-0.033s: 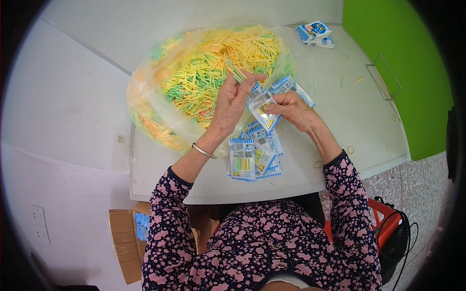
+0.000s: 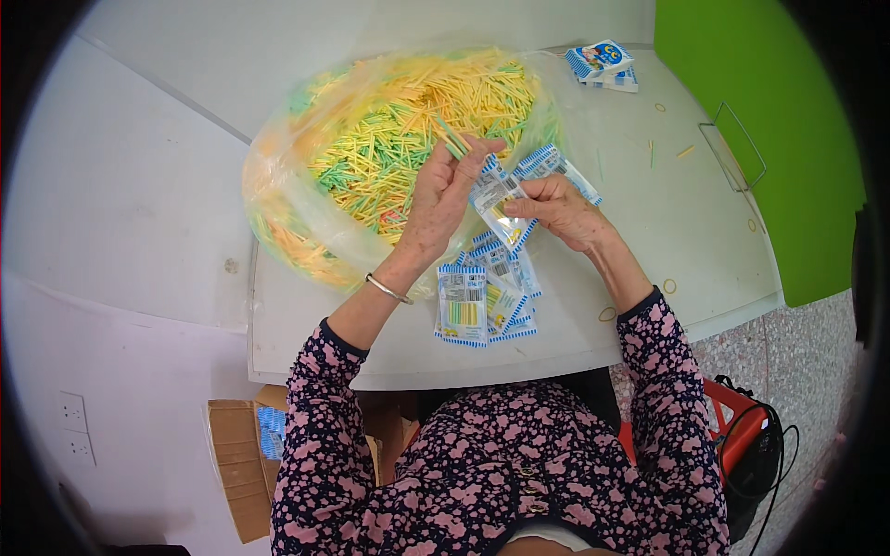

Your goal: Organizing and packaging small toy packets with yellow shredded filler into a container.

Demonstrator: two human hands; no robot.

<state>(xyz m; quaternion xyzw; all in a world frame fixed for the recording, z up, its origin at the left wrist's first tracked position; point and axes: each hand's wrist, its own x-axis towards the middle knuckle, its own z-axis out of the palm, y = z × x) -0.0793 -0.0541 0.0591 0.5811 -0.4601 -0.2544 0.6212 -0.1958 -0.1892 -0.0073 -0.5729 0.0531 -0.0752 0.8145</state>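
Sticks (image 2: 451, 139), pinched between the fingers of the left hand (image 2: 443, 199), point their lower ends toward the small packet (image 2: 493, 199) just right of them. Right hand (image 2: 559, 208) is clamped on that packet, above the packet pile (image 2: 484, 295).

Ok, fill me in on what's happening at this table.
A person sits at a white table packing coloured sticks. The left hand pinches a few sticks above a big clear bag full of yellow, green and orange ones. The right hand holds a small packet by its top, right beside the left fingers. Filled packets lie stacked near the table's front edge, and more packets sit at the far corner.
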